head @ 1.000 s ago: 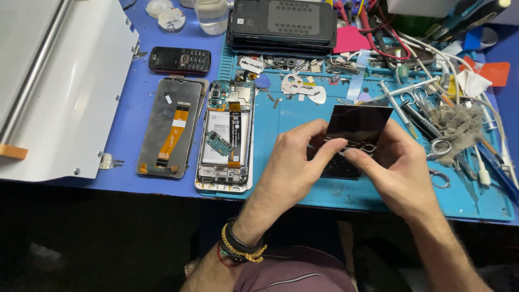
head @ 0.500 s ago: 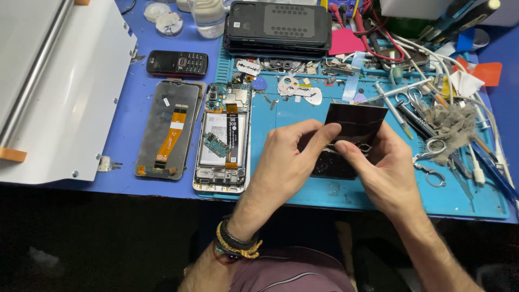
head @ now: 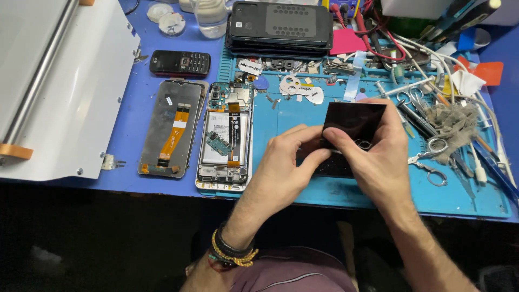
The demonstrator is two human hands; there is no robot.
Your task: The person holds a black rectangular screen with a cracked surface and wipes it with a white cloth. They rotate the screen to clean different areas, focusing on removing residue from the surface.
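Both of my hands hold a thin black glossy sheet (head: 354,120) over the teal work mat (head: 281,116). My left hand (head: 284,165) pinches its lower left edge with thumb and fingers. My right hand (head: 373,157) grips it from the right, thumb on the front face. Part of a dark flat piece shows under my hands on the mat. To the left lie an opened phone body (head: 226,135) showing its battery and boards, and a detached screen panel (head: 170,127) with an orange flex cable.
A white machine (head: 59,86) fills the left. A small keypad phone (head: 179,63), a stack of dark phones (head: 281,24) and a clear bottle (head: 211,13) sit at the back. Scissors (head: 430,154), tweezers, cables and a grey cloth wad (head: 451,121) crowd the right.
My hands and the black sheet stay in about the same place; the fingers have shifted slightly along its lower edge. The view has moved a little.
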